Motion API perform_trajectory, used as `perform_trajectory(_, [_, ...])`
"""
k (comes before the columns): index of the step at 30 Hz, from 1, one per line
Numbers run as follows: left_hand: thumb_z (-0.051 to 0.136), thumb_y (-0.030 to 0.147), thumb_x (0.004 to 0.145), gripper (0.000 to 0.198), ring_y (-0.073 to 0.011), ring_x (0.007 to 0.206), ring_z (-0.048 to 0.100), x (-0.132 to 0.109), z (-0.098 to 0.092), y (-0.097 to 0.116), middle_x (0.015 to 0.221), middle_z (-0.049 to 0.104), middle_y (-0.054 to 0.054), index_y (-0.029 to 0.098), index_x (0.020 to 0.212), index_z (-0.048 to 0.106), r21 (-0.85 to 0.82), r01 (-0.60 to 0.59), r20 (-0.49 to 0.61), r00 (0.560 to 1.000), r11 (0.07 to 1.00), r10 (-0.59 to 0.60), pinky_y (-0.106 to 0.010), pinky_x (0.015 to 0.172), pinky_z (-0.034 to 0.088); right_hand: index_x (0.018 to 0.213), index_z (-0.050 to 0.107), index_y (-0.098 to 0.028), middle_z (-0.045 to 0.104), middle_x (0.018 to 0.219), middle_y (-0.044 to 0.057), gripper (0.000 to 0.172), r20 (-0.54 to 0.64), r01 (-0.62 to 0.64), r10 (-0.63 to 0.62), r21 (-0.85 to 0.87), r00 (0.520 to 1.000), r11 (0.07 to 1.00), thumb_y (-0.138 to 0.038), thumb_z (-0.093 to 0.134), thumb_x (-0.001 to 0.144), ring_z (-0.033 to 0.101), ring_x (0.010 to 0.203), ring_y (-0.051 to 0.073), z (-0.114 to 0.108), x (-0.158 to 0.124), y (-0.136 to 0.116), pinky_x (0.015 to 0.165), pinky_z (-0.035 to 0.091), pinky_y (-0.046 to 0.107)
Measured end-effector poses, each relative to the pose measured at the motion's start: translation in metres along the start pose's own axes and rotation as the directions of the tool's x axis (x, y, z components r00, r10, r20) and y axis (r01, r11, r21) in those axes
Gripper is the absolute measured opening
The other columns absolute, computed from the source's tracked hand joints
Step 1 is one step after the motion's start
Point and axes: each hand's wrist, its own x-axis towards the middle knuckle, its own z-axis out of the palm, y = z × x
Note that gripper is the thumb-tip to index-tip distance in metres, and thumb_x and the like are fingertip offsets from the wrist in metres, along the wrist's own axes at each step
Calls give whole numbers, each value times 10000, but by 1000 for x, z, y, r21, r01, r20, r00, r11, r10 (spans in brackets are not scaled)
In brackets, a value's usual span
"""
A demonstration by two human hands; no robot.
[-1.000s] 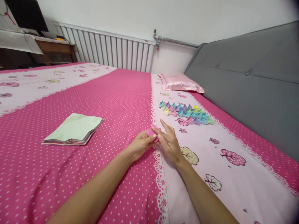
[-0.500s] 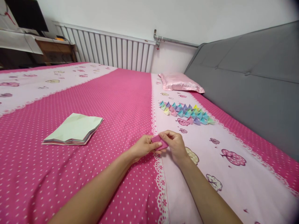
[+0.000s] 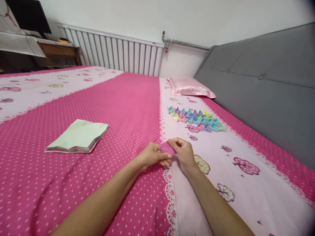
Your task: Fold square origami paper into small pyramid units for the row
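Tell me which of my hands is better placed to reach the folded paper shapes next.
Probably your right hand: it's nearer the folded paper shapes, while your left hand is farther off, closer to the paper stack. Both hold the pink paper, so the right would need freeing first.

Tons of open bedspread (image 3: 123, 136) between the left hand (image 3: 153, 155) and the paper stack (image 3: 78, 134), so that lane's easy. Ahead of the right hand (image 3: 184, 154), folded paper pieces (image 3: 197, 120) block the way, pillow (image 3: 190, 87) behind them, and the grey headboard (image 3: 265, 95) walls off that side.
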Motion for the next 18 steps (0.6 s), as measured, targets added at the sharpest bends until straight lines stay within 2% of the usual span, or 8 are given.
perform_trajectory(6, [738,334,584,306,-127,514,608,1,2,0,611,665,-108,50,668,660,2,6,-43,999,1000,-6,-261,562,494,611,630,-140,576,563,-24,200,-59,21,-20,2,998,1000,-329,689,639,479,537,91,1,0,1,540,384,222])
perform_trajectory(10, [719,384,597,348,-141,587,618,2,3,-2,641,666,-110,53,686,657,6,-22,-44,999,1000,22,-274,620,481,625,637,-141,590,576,-19,205,-70,2,-2,9,998,1000,-339,692,635,483,532,90,-2,2,2,535,387,222])
perform_trajectory(14, [683,432,628,360,-104,572,565,2,1,-2,636,636,-55,84,712,643,-10,-123,-35,992,992,122,-230,580,422,655,654,-145,620,620,-9,201,-50,1,-1,0,999,1000,-340,698,629,508,557,98,-5,4,2,558,403,228])
perform_trajectory(18, [647,455,662,360,-67,476,459,3,-3,-1,543,563,-9,95,657,634,23,-190,-116,975,982,191,-208,500,334,666,661,-151,629,629,-3,196,33,2,-1,-17,999,1000,-342,693,639,525,568,107,-7,4,0,566,415,234])
